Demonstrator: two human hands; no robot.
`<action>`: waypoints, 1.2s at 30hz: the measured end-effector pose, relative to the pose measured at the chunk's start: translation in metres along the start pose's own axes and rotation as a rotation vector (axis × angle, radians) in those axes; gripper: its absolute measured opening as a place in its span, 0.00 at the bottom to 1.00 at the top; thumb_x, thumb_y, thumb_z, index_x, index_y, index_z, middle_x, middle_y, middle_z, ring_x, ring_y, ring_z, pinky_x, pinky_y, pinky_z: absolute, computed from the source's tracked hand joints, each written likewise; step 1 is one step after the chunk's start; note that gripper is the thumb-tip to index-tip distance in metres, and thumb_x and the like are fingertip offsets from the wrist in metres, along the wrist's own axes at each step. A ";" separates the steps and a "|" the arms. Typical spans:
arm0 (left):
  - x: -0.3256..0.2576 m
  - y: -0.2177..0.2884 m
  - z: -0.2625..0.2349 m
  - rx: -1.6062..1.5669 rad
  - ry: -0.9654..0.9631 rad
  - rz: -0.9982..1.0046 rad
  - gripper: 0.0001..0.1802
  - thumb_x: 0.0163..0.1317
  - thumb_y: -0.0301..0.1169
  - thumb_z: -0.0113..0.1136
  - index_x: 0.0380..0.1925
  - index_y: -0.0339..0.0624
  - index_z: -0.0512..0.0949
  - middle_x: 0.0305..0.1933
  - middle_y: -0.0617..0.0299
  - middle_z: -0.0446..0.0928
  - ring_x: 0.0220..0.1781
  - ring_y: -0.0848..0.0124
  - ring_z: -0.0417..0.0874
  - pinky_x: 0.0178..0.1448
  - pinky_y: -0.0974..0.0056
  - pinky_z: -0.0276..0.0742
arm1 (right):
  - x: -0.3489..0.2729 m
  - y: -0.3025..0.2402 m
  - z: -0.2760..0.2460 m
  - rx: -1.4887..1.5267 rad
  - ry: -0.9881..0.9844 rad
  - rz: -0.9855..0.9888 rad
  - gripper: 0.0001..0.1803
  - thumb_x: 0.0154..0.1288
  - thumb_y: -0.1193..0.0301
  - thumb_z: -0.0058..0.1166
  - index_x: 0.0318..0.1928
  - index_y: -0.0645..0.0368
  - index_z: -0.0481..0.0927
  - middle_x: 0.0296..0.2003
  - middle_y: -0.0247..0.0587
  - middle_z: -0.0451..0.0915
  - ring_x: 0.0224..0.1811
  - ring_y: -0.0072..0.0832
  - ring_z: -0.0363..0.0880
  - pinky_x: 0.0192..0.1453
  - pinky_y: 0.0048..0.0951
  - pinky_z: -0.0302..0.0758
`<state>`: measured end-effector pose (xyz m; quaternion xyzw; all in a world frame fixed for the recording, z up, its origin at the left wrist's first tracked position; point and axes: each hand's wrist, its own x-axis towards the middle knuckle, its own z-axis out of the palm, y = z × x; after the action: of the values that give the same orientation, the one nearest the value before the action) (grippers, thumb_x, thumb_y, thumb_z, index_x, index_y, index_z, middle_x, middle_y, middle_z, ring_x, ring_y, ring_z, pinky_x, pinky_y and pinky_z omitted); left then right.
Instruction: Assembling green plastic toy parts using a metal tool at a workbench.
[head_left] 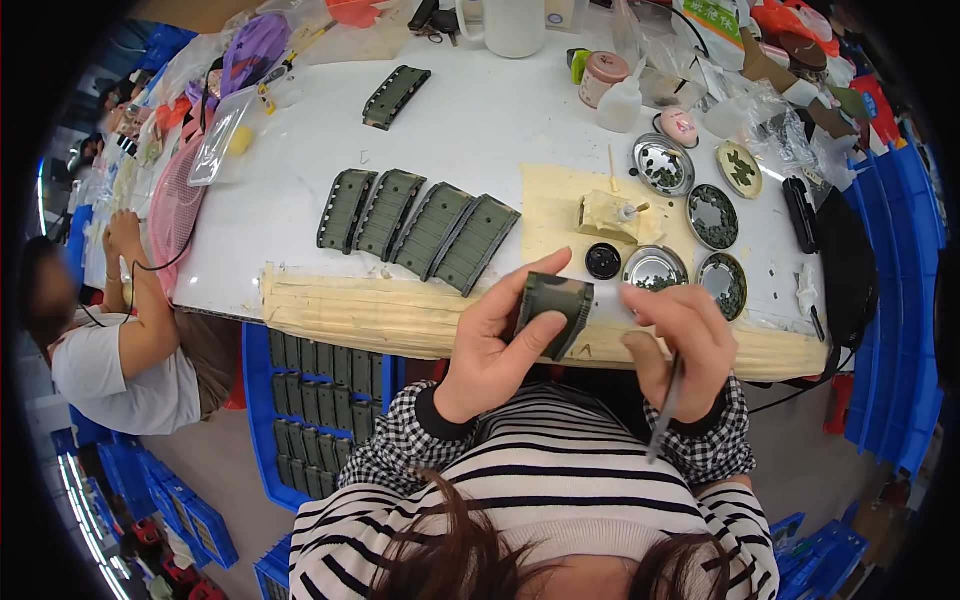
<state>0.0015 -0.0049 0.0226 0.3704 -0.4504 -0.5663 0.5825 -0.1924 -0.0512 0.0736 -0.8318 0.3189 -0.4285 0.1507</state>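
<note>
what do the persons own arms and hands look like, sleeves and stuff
Both hands are bare: no gloves, and no rings or watch that I can make out. The left hand and right hand come out of black-and-white checked cuffs, over a black-and-white striped top.

Worker seen from above, head at lower edge of frame. Dark brown hair (470,560), parted, loose strands over forehead. Black-and-white horizontally striped top (560,470) covers chest and shoulders. Sleeves end in black-and-white small-check cuffs (400,440), each with dark ribbed band at wrist. Left hand (495,345) bare, no glove, no ring or watch visible. Right hand (680,345) likewise bare. Nails short, unpainted as far as visible.
</note>
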 end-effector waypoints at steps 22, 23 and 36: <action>0.085 0.063 -0.236 1.439 0.549 0.094 0.39 0.58 0.51 0.68 0.58 0.28 0.74 0.45 0.39 0.81 0.40 0.56 0.83 0.46 0.59 0.76 | -0.029 0.021 -0.033 0.080 0.087 0.301 0.36 0.76 0.46 0.31 0.40 0.64 0.84 0.24 0.38 0.76 0.25 0.27 0.72 0.31 0.27 0.68; 0.103 0.066 -0.235 1.532 0.484 0.257 0.39 0.58 0.52 0.67 0.58 0.27 0.73 0.46 0.38 0.80 0.39 0.55 0.83 0.45 0.58 0.77 | -0.031 0.029 -0.030 0.096 0.140 0.275 0.42 0.75 0.41 0.24 0.39 0.65 0.84 0.24 0.38 0.76 0.25 0.28 0.73 0.32 0.28 0.68; 0.199 0.081 -0.159 1.433 0.191 0.090 0.36 0.54 0.38 0.69 0.57 0.25 0.69 0.41 0.47 0.82 0.42 0.63 0.84 0.48 0.62 0.79 | -0.052 0.053 -0.029 0.190 0.139 0.638 0.10 0.61 0.78 0.62 0.44 0.67 0.82 0.36 0.43 0.85 0.35 0.24 0.81 0.42 0.24 0.76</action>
<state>0.1687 -0.2084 0.0686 0.6903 -0.6728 -0.0725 0.2561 -0.2597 -0.0556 0.0307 -0.6410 0.5315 -0.4432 0.3319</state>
